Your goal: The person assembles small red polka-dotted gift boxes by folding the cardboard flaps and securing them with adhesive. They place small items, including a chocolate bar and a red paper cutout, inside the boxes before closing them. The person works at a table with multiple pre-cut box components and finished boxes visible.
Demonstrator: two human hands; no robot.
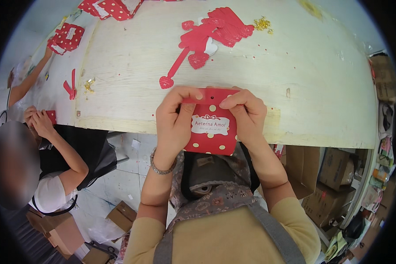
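Observation:
Held upright at the table's near edge is a red paper gift box (207, 143) with cream dots and a white label, its upper flap pierced by a small dark hole. My left hand (175, 115) grips the flap's left side, thumb and fingers pinched on the edge. On the opposite side my right hand (247, 112) is closed on the flap, its thumb beside the hole. Beyond the hands lies a heap of red paper strips (231, 28) with heart-shaped ends. One heart-ended strip (176, 66) points toward me. Small gold fasteners (262, 24) are piled beside the heap.
A co-worker's hands (40, 122) hold a red piece at the left; another person's hand touches a dotted box (69, 37). More dotted boxes (121, 9) stand far left, near a red ribbon-like strip (70, 86) and gold bits (89, 86). Cardboard boxes (334, 169) sit under the table.

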